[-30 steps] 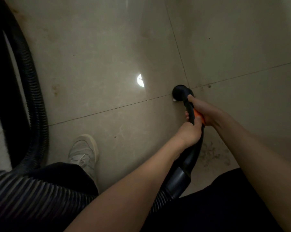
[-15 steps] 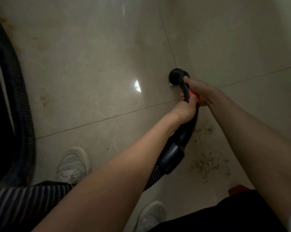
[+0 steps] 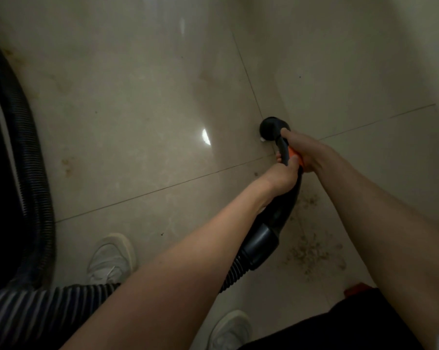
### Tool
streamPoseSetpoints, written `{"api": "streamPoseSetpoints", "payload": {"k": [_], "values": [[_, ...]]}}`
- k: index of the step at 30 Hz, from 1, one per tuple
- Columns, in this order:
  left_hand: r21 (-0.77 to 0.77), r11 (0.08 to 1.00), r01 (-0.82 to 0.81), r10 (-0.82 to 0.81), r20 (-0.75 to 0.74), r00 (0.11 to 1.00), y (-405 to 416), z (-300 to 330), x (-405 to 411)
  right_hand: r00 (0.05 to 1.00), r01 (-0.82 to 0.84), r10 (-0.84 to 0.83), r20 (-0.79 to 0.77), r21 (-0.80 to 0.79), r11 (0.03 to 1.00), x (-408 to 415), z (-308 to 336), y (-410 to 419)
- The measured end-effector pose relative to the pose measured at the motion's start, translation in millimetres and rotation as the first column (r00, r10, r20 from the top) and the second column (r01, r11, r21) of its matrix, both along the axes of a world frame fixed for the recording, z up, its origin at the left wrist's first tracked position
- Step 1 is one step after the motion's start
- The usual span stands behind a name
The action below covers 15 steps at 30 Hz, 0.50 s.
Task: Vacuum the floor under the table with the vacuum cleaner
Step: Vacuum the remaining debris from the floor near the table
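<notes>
Your left hand (image 3: 283,176) and right hand (image 3: 307,152) both curl their fingers around the black vacuum wand (image 3: 286,150) (orange-collared), its nozzle (image 3: 272,128) touching the tiled floor (image 3: 137,122).

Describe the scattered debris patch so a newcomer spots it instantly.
Start at the curved black vacuum wand that both hands grip. Just right of its lower bend, on the pale glossy floor tile, lies a patch of brown crumbly specks: grainy, unlike the flat stains elsewhere.
</notes>
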<state>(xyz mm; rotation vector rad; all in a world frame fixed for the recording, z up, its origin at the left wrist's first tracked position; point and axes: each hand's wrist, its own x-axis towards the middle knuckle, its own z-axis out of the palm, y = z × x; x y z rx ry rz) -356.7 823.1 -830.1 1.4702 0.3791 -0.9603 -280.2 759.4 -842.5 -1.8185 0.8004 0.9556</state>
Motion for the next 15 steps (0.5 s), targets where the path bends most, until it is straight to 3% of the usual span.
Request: {"api": "streamPoseSetpoints", "payload": {"k": [8, 15], "values": [[0.025, 0.994, -0.103, 0.102, 0.025, 0.994, 24, -13, 20, 0.998, -0.045, 0.042, 0.048, 0.064, 0.997, 25, -8, 30], [-0.068, 0.993, -0.097, 0.096, -0.019, 0.995, 22, 11, -39, 0.999, 0.050, -0.047, -0.027, 0.122, 0.991, -40, -7, 20]]}}
